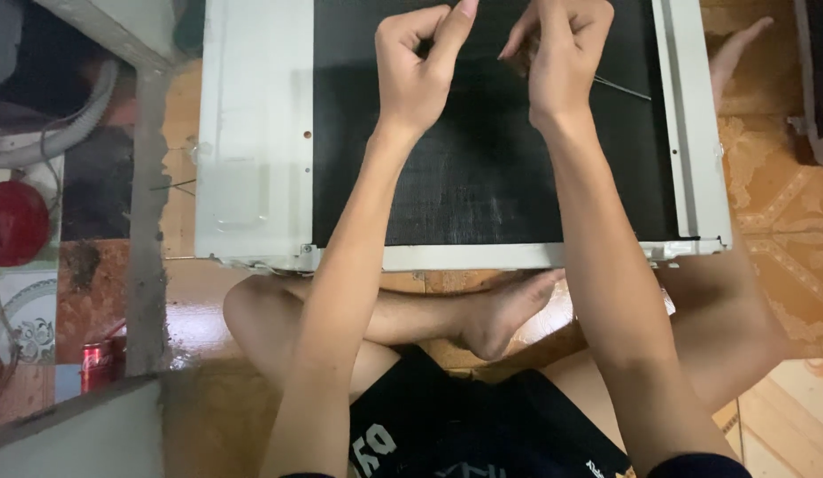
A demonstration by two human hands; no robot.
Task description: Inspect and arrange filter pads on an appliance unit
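A white metal casing [252,159] lies flat on the floor in front of my crossed legs, and a black fine-mesh panel [482,177] fills its middle. Both hands hover over the far part of the mesh. My left hand [418,71] has its fingers curled and its index finger stretched toward the top edge; I see nothing in it. My right hand [562,53] is closed around a thin metal tool [624,88], whose tip sticks out to the right just above the mesh.
A grey concrete ledge [146,221] runs along the left. Beyond it are a red round object [13,221], a grey hose [75,124] and a red can [97,363]. A bare foot [739,53] shows past the casing's right edge on patterned tiles.
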